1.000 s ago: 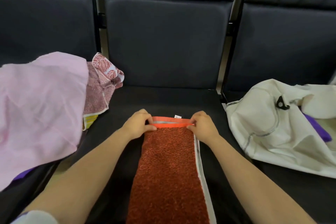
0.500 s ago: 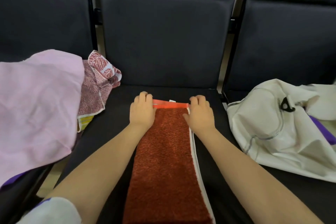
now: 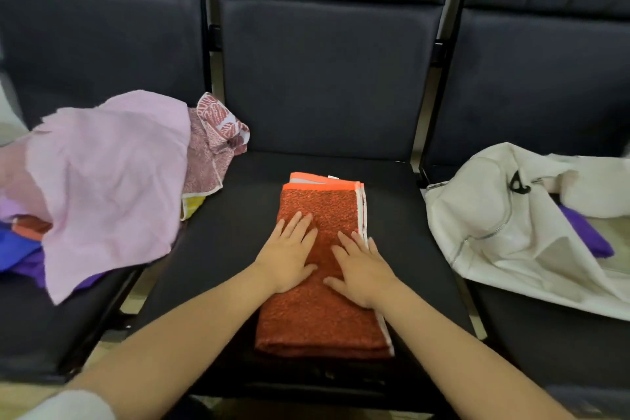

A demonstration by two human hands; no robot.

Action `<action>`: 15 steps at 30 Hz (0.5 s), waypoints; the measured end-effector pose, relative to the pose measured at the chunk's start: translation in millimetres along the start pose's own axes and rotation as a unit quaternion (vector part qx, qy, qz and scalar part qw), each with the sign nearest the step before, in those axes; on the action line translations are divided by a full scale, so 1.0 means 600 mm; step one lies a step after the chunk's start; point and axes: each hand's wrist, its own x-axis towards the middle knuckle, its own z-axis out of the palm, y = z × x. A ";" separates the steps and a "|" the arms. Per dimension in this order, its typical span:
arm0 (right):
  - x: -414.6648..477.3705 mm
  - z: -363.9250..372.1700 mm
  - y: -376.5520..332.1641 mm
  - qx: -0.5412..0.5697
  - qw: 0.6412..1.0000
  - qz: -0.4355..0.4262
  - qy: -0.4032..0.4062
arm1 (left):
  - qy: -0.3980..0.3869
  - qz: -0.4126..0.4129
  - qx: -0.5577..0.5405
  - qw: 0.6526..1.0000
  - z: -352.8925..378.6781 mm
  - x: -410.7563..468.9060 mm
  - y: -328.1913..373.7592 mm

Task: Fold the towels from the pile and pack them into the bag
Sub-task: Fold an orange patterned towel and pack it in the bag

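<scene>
Both hands are down flat on the rust-orange terry towel, which lies folded into a thick oblong on the middle seat of the dark padded bench. Its bright orange hem is at the far end and a white edge runs down its right side. The left hand has its fingers straight and spread, palm pressing the top layer. The right hand lies just beside it, also flat, near the towel's right edge, and neither hand grips anything. This looks like the smoothing stage of the fold, with the layers stacked and being pressed flat. Left of the towel sits the heap of loose towels, with a pale pink cloth draped over the top and a red-and-white patterned towel poking out on the side nearest the towel. Right of the towel, well apart, slumps the white canvas bag, its mouth gaping and a purple item showing inside. Next up, by my call, is either one more fold across to shorten the oblong, or a pinch on both long sides, a lift and a swing right into that bag. The floppy mouth may need one hand to hold it wide.
</scene>
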 end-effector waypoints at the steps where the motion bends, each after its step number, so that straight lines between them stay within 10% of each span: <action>1: -0.012 -0.018 -0.001 0.013 0.999 -0.011 0.027 | 0.031 0.018 -0.049 0.998 -0.014 -0.014 0.005; 7: -0.117 -0.070 -0.006 0.214 0.958 -0.084 -0.172 | -0.191 0.107 -0.224 0.950 -0.074 -0.127 0.015; 15: -0.162 -0.042 0.001 0.185 0.976 -0.061 -0.099 | -0.113 0.048 -0.300 0.946 -0.056 -0.190 0.000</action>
